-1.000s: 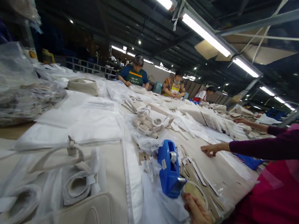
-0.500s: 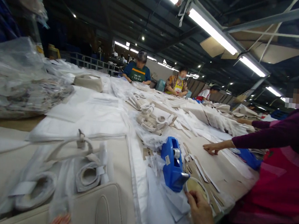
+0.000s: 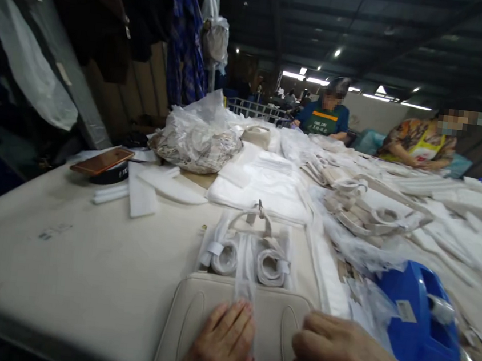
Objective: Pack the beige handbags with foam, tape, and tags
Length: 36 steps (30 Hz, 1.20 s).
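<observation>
A beige bag [image 3: 270, 315] lies flat on the table, its two wrapped strap rolls [image 3: 273, 266] and a handle at its far end. My left hand [image 3: 226, 340] lies with stretched fingers on the bag, over the end of a clear plastic strip [image 3: 248, 261] that runs between the rolls. Above the bag's right side is my right hand [image 3: 335, 345], its fingers curled together; whatever they hold is hidden. Just beyond that hand, a blue tape dispenser [image 3: 416, 319] stands on plastic sheets.
At the left lie a brown phone-like item [image 3: 103, 161] and white foam pieces [image 3: 142, 196]. Behind the bag are white padded sheets [image 3: 266, 183] and a plastic-wrapped bundle [image 3: 202, 142]. More straps and wrapping [image 3: 363, 207] spread at right. Two people [image 3: 325, 117] work across the table.
The view has swung left. My right hand has left the tape roll by the dispenser and come over the bag. My left hand is still on the plastic strip.
</observation>
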Tool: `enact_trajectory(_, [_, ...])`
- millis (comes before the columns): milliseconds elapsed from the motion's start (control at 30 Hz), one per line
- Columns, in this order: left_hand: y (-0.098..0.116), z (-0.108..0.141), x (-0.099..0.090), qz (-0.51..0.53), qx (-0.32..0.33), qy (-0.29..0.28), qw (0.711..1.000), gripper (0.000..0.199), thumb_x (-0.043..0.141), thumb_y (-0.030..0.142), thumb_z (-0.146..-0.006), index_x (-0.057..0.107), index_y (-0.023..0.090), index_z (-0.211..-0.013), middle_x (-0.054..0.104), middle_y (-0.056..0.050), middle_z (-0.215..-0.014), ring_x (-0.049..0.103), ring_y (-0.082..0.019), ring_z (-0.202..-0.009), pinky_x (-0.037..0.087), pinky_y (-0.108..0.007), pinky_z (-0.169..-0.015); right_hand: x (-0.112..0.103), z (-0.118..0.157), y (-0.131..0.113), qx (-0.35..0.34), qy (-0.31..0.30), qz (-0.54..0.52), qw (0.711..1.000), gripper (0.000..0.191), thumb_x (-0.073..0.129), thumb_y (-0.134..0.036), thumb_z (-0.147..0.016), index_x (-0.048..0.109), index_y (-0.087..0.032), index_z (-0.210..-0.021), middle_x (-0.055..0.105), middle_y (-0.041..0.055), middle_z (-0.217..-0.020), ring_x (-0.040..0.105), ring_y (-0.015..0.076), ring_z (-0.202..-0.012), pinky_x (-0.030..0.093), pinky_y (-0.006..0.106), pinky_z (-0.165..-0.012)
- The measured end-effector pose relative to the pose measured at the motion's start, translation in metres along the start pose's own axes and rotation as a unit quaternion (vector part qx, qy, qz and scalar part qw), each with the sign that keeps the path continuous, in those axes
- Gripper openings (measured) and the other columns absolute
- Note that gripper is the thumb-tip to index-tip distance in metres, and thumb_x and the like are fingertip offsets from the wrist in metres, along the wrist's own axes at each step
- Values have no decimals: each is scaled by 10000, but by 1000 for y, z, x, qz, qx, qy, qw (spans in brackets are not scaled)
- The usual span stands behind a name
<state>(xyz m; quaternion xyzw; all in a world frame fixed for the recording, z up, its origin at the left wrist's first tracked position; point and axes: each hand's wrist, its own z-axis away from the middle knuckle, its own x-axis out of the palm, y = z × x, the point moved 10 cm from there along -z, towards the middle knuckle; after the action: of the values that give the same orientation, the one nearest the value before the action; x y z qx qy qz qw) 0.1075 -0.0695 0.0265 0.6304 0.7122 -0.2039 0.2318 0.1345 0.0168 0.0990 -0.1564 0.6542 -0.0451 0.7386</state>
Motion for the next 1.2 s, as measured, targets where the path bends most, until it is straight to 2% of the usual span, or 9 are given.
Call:
enact_trajectory(133, [1,0,-2,0,-6,21,1000,296,432,247,-867,671,103,-963,700,-75,-1021,584,-193,-1052,265,-333,-1092,17,-70,4,-59,-94,69,991,168,447,-85,-833,552,-187,-751,603,27,-712,512,139,-620,332,256,-554])
enact_trajectory(267, [-1,2,-2,-7,-6,51,999,314,410,257,-886,683,114,-946,705,-68,-991,589,-198,-1043,280,-351,-1088,37,-105,16,-98,-125,132,978,152,493,-69,-799,604,-170,-777,628,41,-719,543,152,-635,303,271,-559])
enact_trajectory(467, [-2,6,2,-4,-10,45,999,367,347,251,-925,690,121,-925,707,-71,-974,603,-194,-1018,270,-365,-1093,43,-132,28,-79,-119,152,978,108,623,-153,-801,675,-206,-723,662,11,-657,585,147,-652,297,257,-560])
enact_trajectory(633, [-3,4,0,5,-13,56,998,356,361,233,-912,696,115,-896,716,-72,-940,617,-190,-984,286,-353,-1085,24,-153,58,-41,-58,168,983,193,783,-316,-670,662,-189,-751,645,12,-638,574,174,-705,318,259,-610])
enact_trajectory(767, [-4,2,-3,5,-16,70,997,331,386,226,-891,696,110,-886,718,-71,-931,616,-193,-979,302,-345,-1075,2,-136,65,6,49,191,980,79,600,-197,-842,624,-143,-790,627,64,-739,515,180,-735,325,285,-648])
enact_trajectory(867, [-2,-1,-5,9,-19,73,997,296,408,196,-872,692,114,-883,712,-66,-937,609,-191,-987,306,-340,-1069,1,-93,37,-19,170,120,978,248,411,-165,-917,611,-160,-769,596,58,-748,470,176,-717,342,301,-651])
enact_trajectory(933, [-2,-1,-8,4,-30,78,996,261,428,160,-856,687,129,-858,705,-68,-918,609,-190,-983,340,-334,-1041,20,-66,14,-54,192,74,977,294,332,-159,-939,626,-170,-931,642,57,-863,503,183,-793,377,324,-721])
enact_trajectory(1033, [-8,3,-10,-16,-55,53,997,251,413,159,-870,663,136,-849,684,-78,-869,617,-184,-942,429,-289,-941,48,-38,-15,-97,268,138,949,387,246,-227,-975,596,-133,-1109,661,70,-1101,512,210,-1029,334,374,-932])
enact_trajectory(1200, [-12,11,-4,-32,-39,-14,999,221,382,132,-869,602,142,-841,682,-126,-979,616,-203,-1009,511,-282,-835,76,-16,-20,-82,448,149,878,374,308,-209,-970,647,-215,-810,725,-24,-918,601,158,-918,170,389,-1115])
